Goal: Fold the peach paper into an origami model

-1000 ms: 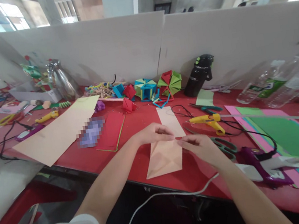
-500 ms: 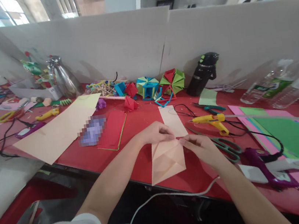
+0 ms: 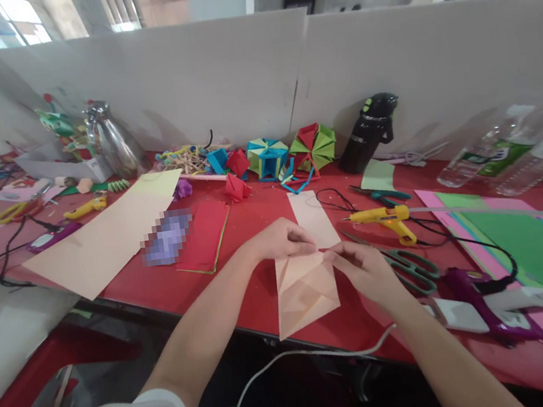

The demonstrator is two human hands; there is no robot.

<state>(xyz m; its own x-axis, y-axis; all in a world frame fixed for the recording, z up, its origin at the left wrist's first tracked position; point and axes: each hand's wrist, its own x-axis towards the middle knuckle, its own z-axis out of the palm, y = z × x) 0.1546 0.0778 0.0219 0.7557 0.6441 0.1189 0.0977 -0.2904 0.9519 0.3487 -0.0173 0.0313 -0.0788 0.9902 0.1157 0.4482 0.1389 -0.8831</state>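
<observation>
A creased peach sheet of paper (image 3: 306, 289) lies at the front edge of the red table, its lower corner reaching over the rim. My left hand (image 3: 284, 239) pinches its top edge near the middle, fingers curled. Close beside it, my right hand (image 3: 358, 262) grips the same edge toward the right corner between thumb and fingers. Crossing fold lines mark the paper. Just behind the hands lies a pale paper strip (image 3: 314, 218). Dark-handled scissors (image 3: 415, 269) rest to the right of my right hand, partly behind it.
A yellow glue gun (image 3: 382, 216) with a cord lies right, near a purple power strip (image 3: 493, 307) and stacked coloured paper (image 3: 523, 235). Red paper sheets (image 3: 203, 237) and a long peach sheet (image 3: 105, 240) lie left. Folded paper models (image 3: 268, 158) and a black bottle (image 3: 370, 132) stand behind.
The peach paper's lower part has shifted slightly down and to the right. Both hands keep their pinch on its top edge, almost in place.
</observation>
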